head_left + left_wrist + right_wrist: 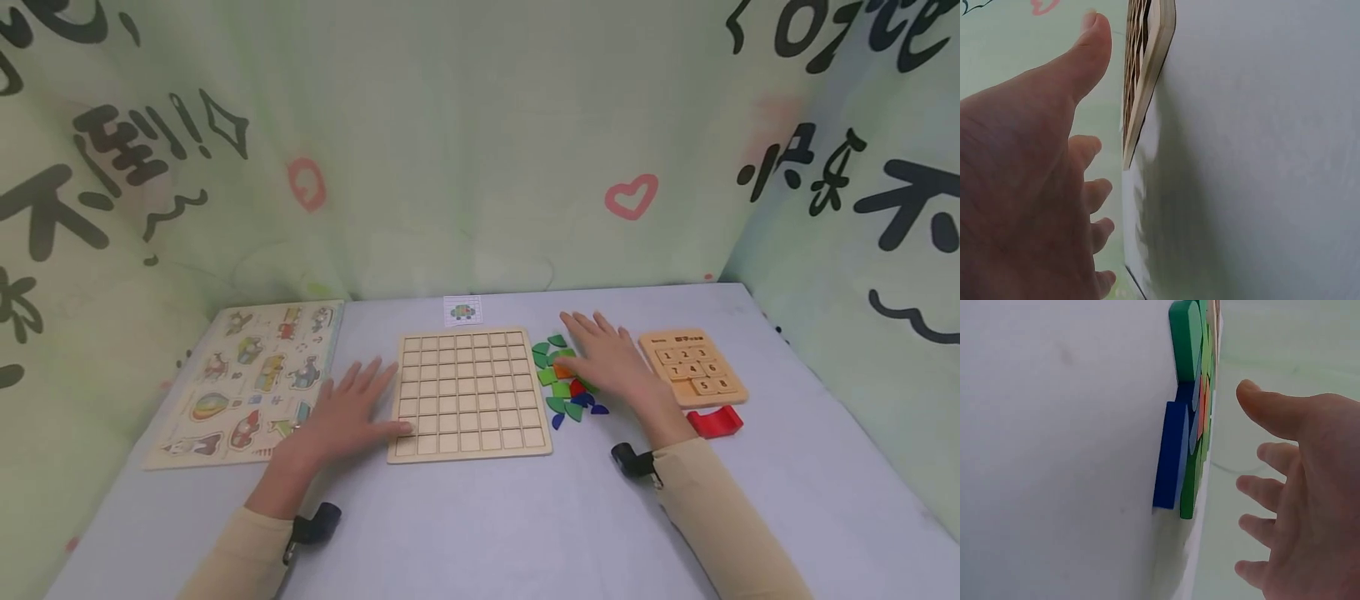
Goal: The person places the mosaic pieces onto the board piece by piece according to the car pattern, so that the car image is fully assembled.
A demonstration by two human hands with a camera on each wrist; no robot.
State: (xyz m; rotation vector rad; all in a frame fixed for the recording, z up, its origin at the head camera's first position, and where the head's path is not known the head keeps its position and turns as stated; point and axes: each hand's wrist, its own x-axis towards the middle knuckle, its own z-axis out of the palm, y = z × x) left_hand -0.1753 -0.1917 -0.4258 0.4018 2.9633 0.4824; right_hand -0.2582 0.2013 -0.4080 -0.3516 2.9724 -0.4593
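Note:
A pale wooden grid board (470,392) lies in the middle of the table, its cells bare. My left hand (347,412) lies flat beside its left edge, fingers spread, thumb touching the board's lower left corner; the left wrist view shows the board's edge (1147,69) by my thumb. A heap of small green, blue, orange and red pieces (562,383) lies just right of the board. My right hand (611,357) hovers open over that heap, holding nothing. The right wrist view shows the stacked pieces (1188,419) edge-on.
A wooden picture puzzle with vehicles (251,379) lies at the left. An orange number slide board (693,365) sits at the right, with a red arch block (715,422) in front of it. A small card (462,311) lies behind the grid board.

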